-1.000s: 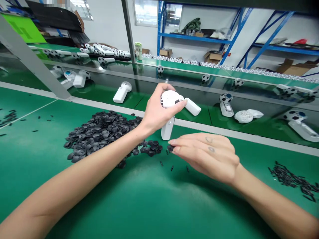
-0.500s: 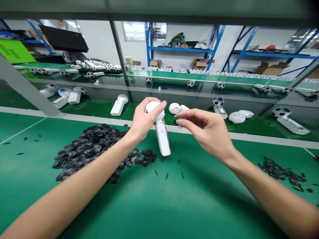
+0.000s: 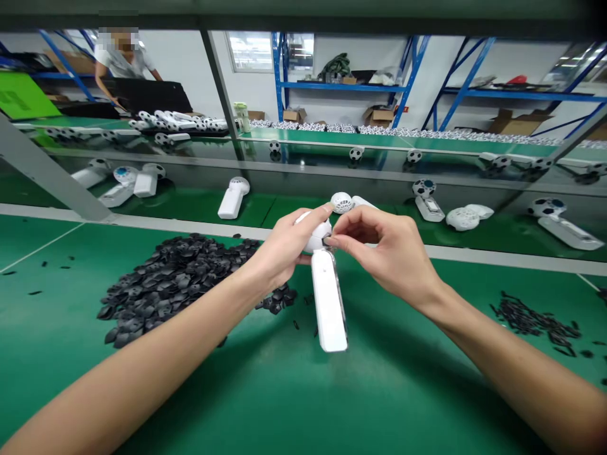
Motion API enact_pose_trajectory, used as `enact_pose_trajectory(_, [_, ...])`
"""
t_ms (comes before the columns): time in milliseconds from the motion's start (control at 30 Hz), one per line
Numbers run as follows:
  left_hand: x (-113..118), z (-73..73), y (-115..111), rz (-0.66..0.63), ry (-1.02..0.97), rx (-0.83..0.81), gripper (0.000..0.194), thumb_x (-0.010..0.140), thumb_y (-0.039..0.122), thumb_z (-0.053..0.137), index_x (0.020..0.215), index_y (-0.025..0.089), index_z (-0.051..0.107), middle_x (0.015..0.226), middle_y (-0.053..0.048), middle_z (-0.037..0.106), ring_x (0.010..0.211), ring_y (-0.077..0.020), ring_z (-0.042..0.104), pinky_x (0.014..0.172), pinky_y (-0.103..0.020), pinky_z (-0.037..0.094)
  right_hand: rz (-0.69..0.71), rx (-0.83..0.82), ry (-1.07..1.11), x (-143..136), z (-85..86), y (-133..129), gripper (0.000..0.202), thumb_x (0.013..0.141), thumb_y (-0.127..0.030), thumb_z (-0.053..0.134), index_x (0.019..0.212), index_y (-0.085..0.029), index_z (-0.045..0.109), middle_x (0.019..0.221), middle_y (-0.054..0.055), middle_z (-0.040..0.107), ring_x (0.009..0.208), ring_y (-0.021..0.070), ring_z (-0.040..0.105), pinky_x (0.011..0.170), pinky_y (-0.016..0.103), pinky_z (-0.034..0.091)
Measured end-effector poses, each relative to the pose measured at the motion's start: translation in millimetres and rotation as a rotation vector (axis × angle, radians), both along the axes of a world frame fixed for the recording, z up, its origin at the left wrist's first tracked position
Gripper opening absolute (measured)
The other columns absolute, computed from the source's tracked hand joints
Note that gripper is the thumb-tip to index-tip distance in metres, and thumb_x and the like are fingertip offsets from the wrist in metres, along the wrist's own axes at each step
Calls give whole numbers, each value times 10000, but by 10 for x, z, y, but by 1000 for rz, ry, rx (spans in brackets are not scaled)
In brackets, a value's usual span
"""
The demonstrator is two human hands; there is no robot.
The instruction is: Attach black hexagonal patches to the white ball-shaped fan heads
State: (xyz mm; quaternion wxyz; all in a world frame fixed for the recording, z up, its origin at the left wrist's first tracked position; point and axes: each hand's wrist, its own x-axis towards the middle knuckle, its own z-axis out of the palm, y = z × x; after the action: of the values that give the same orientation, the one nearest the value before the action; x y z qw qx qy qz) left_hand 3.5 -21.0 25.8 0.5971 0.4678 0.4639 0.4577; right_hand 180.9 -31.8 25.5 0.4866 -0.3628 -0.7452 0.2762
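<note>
- The green surface is stretching across the near side.
- A white device is hanging above it in the middle, its handle pointing near and its round head far.
- Thin black pieces are lying heaped to the right.
- A pile of black pieces is spreading to the left, partly behind the left forearm.
- The left hand is curling around the round head, thumb on top; its other fingers are mostly hiding.
- The right hand is pinching a small dark piece between thumb and forefinger, against the head's right side.
- Farther off, a white unit is lying left of the hands.
- At far left, a person is standing behind a black panel.
</note>
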Motion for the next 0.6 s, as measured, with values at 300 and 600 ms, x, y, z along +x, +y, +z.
enact_pose_trajectory(300, [45,66,-90,42,19,13,357,935,521,777,901,190,649,854,-14,631,663,-129,556,530,-230,498,29,-154,155,-29,-27,-17,206,809,-238,916,777,-203,716,767,-9,752,678,166,726,654,294,621])
enact_pose_trajectory(600, [60,20,-114,67,99,39,377,957,551,771,955,195,647,867,-22,630,696,-150,600,558,-251,475,30,-220,176,-9,-80,57,307,701,-298,991,739,-202,702,711,-4,745,646,175,721,619,296,591])
